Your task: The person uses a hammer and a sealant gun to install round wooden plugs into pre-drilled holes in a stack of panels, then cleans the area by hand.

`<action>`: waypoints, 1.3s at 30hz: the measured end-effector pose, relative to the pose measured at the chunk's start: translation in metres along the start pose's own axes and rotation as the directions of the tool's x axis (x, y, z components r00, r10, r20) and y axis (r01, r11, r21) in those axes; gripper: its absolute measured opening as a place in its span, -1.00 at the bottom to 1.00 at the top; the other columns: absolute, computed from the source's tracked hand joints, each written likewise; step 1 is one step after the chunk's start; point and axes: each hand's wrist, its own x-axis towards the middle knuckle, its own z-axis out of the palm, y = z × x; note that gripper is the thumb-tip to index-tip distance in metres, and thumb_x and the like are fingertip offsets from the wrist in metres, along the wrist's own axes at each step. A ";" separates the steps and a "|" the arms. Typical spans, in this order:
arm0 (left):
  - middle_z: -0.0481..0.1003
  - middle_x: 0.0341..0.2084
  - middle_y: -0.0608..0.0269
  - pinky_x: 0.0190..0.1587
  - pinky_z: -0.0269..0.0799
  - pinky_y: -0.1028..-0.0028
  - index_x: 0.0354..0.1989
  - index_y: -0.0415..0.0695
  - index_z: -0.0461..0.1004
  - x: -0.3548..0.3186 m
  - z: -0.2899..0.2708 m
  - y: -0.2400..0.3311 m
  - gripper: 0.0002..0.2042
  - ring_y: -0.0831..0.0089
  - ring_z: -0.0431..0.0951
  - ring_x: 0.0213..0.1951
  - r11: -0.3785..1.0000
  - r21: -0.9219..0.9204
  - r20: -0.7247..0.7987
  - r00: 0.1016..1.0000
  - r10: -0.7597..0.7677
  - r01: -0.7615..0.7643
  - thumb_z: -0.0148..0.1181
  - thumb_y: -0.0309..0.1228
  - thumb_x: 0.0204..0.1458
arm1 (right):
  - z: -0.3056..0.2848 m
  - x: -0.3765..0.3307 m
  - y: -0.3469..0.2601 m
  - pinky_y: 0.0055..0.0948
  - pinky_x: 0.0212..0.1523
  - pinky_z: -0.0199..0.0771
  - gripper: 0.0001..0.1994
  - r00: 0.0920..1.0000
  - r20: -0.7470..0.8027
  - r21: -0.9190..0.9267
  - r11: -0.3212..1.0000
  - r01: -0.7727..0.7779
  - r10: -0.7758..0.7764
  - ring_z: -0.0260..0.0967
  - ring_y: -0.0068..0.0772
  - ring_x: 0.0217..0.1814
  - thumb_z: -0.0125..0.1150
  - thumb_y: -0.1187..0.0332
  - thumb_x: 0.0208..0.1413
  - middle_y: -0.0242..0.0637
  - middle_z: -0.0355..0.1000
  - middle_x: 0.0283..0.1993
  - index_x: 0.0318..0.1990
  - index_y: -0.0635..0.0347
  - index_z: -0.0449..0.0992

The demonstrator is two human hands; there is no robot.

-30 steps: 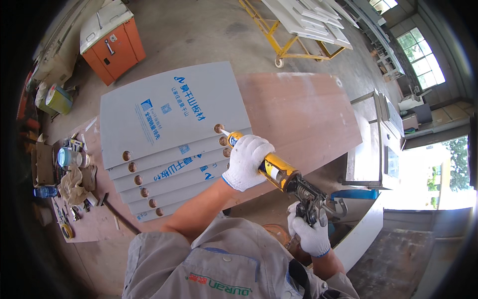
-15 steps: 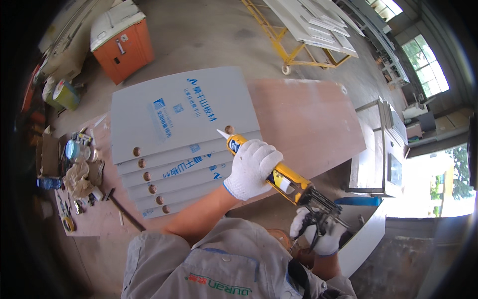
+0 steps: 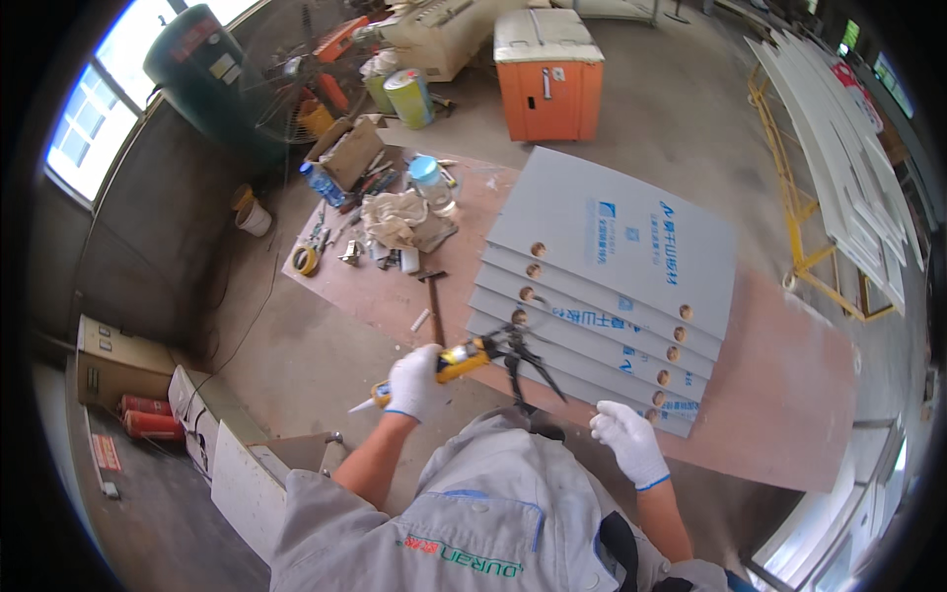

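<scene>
My left hand, in a white knit glove, grips the yellow barrel of a caulking gun. The gun's white nozzle points left, while its black handle and trigger extend to the right near the table edge. Off the gun, my gloved right hand is held by the near edge of the panels, its fingers loosely bent and nothing visible in them. A stepped stack of grey panels with blue print lies on the table; round holes show along their exposed edges. Left of the stack rests a hammer.
The brown worktable carries a rag, a blue-lidded jar, a tape roll and a cardboard box. Beyond stand an orange cabinet and a yellow trolley of white panels. A white cabinet is at lower left.
My view has turned left. My right hand has let go of the caulking gun's handle. My left hand has swung the gun leftward, its nozzle now pointing away from the panels.
</scene>
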 end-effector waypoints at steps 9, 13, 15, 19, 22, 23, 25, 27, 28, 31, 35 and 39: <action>0.64 -0.26 0.00 -0.10 0.55 0.04 -0.15 -0.05 0.57 0.102 -0.054 -0.204 -0.70 -0.08 0.64 -0.16 0.979 0.182 -0.018 0.996 -0.090 0.092 0.31 -0.46 -0.14 | 0.068 0.030 -0.014 -0.51 -0.14 0.56 -0.60 0.979 -0.106 0.034 0.985 -0.169 0.172 0.55 -0.52 -0.18 0.24 0.35 0.32 -0.23 0.60 -0.11 0.21 0.44 0.48; 0.64 -0.22 0.03 -0.05 0.49 0.08 -0.16 -0.06 0.56 0.198 -0.061 -0.268 -0.72 0.00 0.62 -0.07 0.944 0.309 0.137 0.988 0.074 -0.114 0.28 -0.43 -0.12 | 0.122 0.058 -0.008 -0.49 -0.18 0.58 -0.64 0.961 -0.218 0.002 0.985 -0.173 0.169 0.56 -0.49 -0.22 0.17 0.34 0.36 -0.22 0.60 -0.15 0.18 0.41 0.50; 0.64 -0.21 0.03 -0.04 0.49 0.10 -0.11 -0.06 0.56 0.242 -0.054 -0.294 -0.67 0.02 0.63 -0.06 0.926 0.272 0.151 0.962 0.227 -0.262 0.30 -0.43 -0.13 | 0.160 0.072 -0.014 -0.49 -0.19 0.58 -0.64 0.937 -0.294 0.004 0.980 -0.199 0.191 0.56 -0.49 -0.23 0.16 0.34 0.37 -0.21 0.59 -0.15 0.18 0.41 0.50; 0.60 -0.13 0.11 0.26 0.28 0.09 0.04 -0.05 0.53 0.296 -0.036 -0.314 -0.56 0.09 0.57 0.04 0.864 0.247 0.118 0.898 0.423 -0.440 0.34 -0.40 -0.10 | 0.263 0.097 -0.025 -0.49 -0.16 0.57 -0.64 0.897 -0.375 0.132 0.971 -0.199 0.235 0.54 -0.52 -0.24 0.24 0.38 0.32 -0.21 0.60 -0.17 0.17 0.42 0.51; 0.56 -0.07 0.12 0.28 0.24 0.07 -0.01 -0.09 0.53 0.292 -0.036 -0.329 -0.60 0.11 0.50 0.10 0.835 0.072 -0.090 0.830 0.551 -0.546 0.33 -0.37 -0.09 | 0.335 0.116 -0.044 -0.45 -0.07 0.58 -0.60 0.927 -0.340 -0.117 0.970 -0.211 0.161 0.58 -0.47 -0.15 0.32 0.33 0.27 -0.16 0.64 -0.15 0.17 0.41 0.53; 0.56 -0.09 0.09 0.25 0.29 0.08 -0.07 -0.09 0.55 0.279 -0.042 -0.337 -0.63 0.08 0.51 0.07 0.827 -0.042 -0.197 0.816 0.543 -0.560 0.36 -0.37 -0.13 | 0.359 0.125 -0.064 -0.44 -0.03 0.58 -0.57 0.944 -0.312 -0.284 0.938 -0.198 0.105 0.59 -0.46 -0.13 0.35 0.32 0.25 -0.15 0.64 -0.14 0.17 0.42 0.52; 0.58 -0.13 0.09 0.18 0.37 0.10 -0.13 -0.08 0.57 0.254 -0.055 -0.375 -0.68 0.03 0.54 -0.01 0.844 -0.164 -0.234 0.851 0.470 -0.511 0.37 -0.41 -0.14 | 0.396 0.140 -0.074 -0.38 0.00 0.60 -0.53 0.959 -0.257 -0.287 0.938 -0.194 0.120 0.61 -0.40 -0.11 0.39 0.27 0.21 -0.12 0.65 -0.13 0.18 0.39 0.52; 0.60 -0.20 0.07 0.07 0.47 0.11 -0.18 -0.09 0.59 0.224 -0.069 -0.430 -0.73 -0.02 0.58 -0.10 0.848 -0.204 -0.350 0.845 0.404 -0.490 0.36 -0.47 -0.13 | 0.430 0.163 -0.081 -0.35 -0.01 0.61 -0.52 0.973 -0.227 -0.391 0.910 -0.136 0.048 0.62 -0.35 -0.12 0.41 0.25 0.21 -0.10 0.65 -0.13 0.18 0.37 0.52; 0.61 -0.22 0.06 0.03 0.50 0.11 -0.19 -0.10 0.60 0.208 -0.070 -0.462 -0.75 -0.03 0.60 -0.13 0.881 -0.255 -0.344 0.889 0.303 -0.399 0.35 -0.47 -0.11 | 0.448 0.176 -0.084 -0.34 -0.01 0.61 -0.52 0.974 -0.223 -0.414 0.903 -0.117 0.024 0.63 -0.34 -0.12 0.41 0.23 0.21 -0.10 0.65 -0.13 0.18 0.36 0.52; 0.63 -0.25 0.02 -0.05 0.57 0.17 -0.21 -0.13 0.63 0.156 -0.079 -0.559 -0.81 0.00 0.65 -0.17 0.917 -0.390 -0.216 0.976 -0.002 -0.084 0.30 -0.48 -0.03 | 0.502 0.209 -0.070 -0.32 -0.01 0.61 -0.51 0.975 -0.221 -0.450 0.886 -0.107 0.006 0.63 -0.33 -0.12 0.41 0.19 0.21 -0.08 0.66 -0.13 0.17 0.34 0.53; 0.65 -0.26 0.03 -0.07 0.59 0.27 -0.16 -0.17 0.65 0.130 -0.125 -0.670 -0.82 0.13 0.68 -0.20 0.906 -0.379 -0.018 0.977 -0.211 0.189 0.24 -0.46 0.07 | 0.594 0.238 -0.038 -0.31 0.04 0.60 -0.50 0.975 -0.206 -0.385 0.909 -0.158 0.082 0.64 -0.29 -0.08 0.42 0.13 0.20 -0.03 0.66 -0.09 0.16 0.31 0.56; 0.68 -0.27 0.01 -0.07 0.59 0.33 -0.11 -0.21 0.64 0.178 -0.117 -0.756 -0.79 0.22 0.70 -0.19 0.858 -0.462 0.010 0.969 -0.249 0.225 0.20 -0.46 0.13 | 0.675 0.256 -0.014 -0.30 0.11 0.58 -0.51 0.957 -0.151 -0.225 0.934 -0.276 0.247 0.63 -0.26 0.04 0.42 0.11 0.20 0.02 0.65 -0.02 0.14 0.28 0.59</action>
